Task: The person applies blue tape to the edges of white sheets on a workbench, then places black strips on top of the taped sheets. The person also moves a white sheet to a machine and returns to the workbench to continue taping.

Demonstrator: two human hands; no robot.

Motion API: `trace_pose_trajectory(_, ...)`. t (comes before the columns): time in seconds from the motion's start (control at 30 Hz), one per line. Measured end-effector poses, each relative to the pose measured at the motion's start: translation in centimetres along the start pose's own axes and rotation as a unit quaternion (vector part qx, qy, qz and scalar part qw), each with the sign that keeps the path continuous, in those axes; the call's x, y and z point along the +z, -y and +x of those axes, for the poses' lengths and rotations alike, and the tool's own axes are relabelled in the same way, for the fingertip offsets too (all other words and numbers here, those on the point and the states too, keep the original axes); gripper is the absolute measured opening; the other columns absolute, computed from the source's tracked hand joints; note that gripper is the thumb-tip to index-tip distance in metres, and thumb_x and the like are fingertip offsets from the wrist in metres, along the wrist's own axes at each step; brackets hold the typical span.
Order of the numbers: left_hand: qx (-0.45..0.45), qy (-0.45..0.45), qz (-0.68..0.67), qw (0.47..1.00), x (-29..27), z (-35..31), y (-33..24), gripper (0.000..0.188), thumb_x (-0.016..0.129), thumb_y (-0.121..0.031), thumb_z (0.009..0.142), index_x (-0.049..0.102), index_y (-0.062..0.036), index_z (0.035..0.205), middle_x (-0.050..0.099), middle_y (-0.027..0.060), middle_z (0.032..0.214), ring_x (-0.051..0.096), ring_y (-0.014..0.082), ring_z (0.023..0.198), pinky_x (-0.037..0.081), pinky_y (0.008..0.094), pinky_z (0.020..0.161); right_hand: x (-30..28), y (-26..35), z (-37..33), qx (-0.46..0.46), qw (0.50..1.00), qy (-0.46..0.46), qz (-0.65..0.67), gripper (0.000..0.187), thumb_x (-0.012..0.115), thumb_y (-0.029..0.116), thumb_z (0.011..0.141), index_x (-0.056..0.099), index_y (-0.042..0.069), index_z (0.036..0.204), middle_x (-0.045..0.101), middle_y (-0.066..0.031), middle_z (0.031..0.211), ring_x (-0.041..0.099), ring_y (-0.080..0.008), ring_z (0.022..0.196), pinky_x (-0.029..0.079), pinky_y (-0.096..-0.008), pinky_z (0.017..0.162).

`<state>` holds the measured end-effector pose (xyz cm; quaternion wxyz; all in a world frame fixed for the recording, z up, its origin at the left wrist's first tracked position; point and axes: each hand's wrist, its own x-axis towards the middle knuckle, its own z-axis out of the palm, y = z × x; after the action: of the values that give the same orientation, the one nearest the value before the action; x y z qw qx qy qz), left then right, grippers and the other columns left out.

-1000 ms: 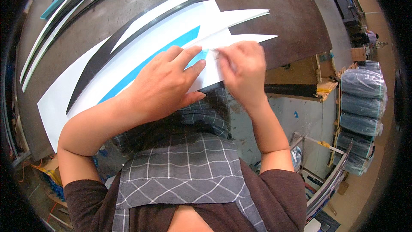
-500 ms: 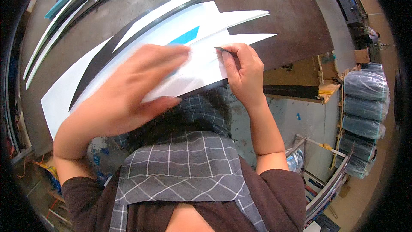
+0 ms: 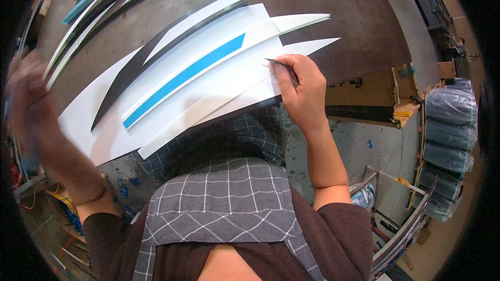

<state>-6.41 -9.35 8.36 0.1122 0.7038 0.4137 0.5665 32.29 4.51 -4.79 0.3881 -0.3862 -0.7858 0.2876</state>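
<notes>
Head view, looking down on the counter (image 3: 359,26): find a thin dark sliver (image 3: 271,61) pinched between thumb and forefinger of the right grip (image 3: 304,80), pointing left and slightly away from the body, long axis running back into the curled fingers. Cannot tell what kind of piece, nor whether touching the white below or held just above. Note, beneath and to the left of that pinch, the lower white strip (image 3: 203,113), slanting from a blunt end near the body, at lower left, up and away to a sharp tip at the right, beyond the knuckles. Read the sliver as set crosswise to that long axis, and the right grip as clearly the nearer one. Place the left grip (image 3: 31,88) well apart, out at the far left, blurred; cannot tell whether released or clenched. Trace the upper white strip (image 3: 303,22) nearly alongside, farther from the body, tip likewise to the right, with a blue band (image 3: 187,79) along the same slant. Beyond that, find a black strip (image 3: 125,73) with a white face, curving the same way. Underneath, see a white sheet (image 3: 83,117) spread on the counter.
</notes>
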Motion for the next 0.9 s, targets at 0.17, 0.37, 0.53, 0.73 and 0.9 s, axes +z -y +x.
trace_pose_trajectory(0.17,-0.104,0.321,0.204,0.919,17.1,0.6,3.9,0.030,0.058,0.004,0.084,0.059,-0.0047,0.113,0.056,0.0114,0.114,0.060,0.0246,0.097,0.052,0.0352,0.084,0.6,-0.1,2.0,-0.063,0.993,-0.049,-0.083,0.010,0.069,0.007,0.082,0.069,0.006,0.092,0.064,-0.0080,0.086,0.058,-0.0295,0.088,0.046,-0.0397,0.077)
trace_pose_trajectory(0.37,-0.105,0.370,0.278,0.880,19.6,-1.4,4.4,0.045,0.052,0.005,0.085,0.058,-0.0052,0.128,0.054,0.0111,0.135,0.065,0.0299,0.105,0.055,0.0384,0.088,2.0,-0.3,4.6,-0.083,0.983,0.011,-0.162,0.014,0.070,0.007,0.082,0.073,0.006,0.096,0.064,-0.0079,0.086,0.059,-0.0267,0.087,0.047,-0.0389,0.077)
trace_pose_trajectory(0.53,-0.118,0.367,0.250,0.888,19.4,-1.0,3.9,0.046,0.054,0.006,0.083,0.059,-0.0049,0.127,0.053,0.0129,0.135,0.066,0.0325,0.102,0.055,0.0406,0.085,1.9,0.5,4.3,-0.122,0.979,0.043,-0.160,0.016,0.070,0.006,0.082,0.074,0.006,0.098,0.064,-0.0092,0.085,0.059,-0.0260,0.086,0.048,-0.0375,0.077)
trace_pose_trajectory(0.73,-0.122,0.356,0.216,0.901,19.2,-0.4,3.7,0.047,0.056,0.008,0.080,0.059,-0.0043,0.125,0.053,0.0144,0.134,0.066,0.0363,0.094,0.055,0.0436,0.080,2.3,0.3,4.4,-0.159,0.972,0.032,-0.168,0.012,0.071,0.010,0.078,0.071,0.008,0.090,0.061,-0.0075,0.082,0.058,-0.0289,0.086,0.045,-0.0421,0.076)
trace_pose_trajectory(0.9,-0.114,0.344,0.212,0.908,19.1,-0.5,3.6,0.049,0.056,0.008,0.077,0.060,-0.0047,0.124,0.052,0.0148,0.135,0.066,0.0366,0.092,0.055,0.0437,0.078,2.2,0.0,5.6,-0.133,0.975,-0.007,-0.181,0.009,0.070,0.009,0.077,0.070,0.008,0.086,0.061,-0.0075,0.081,0.059,-0.0276,0.084,0.044,-0.0420,0.075)
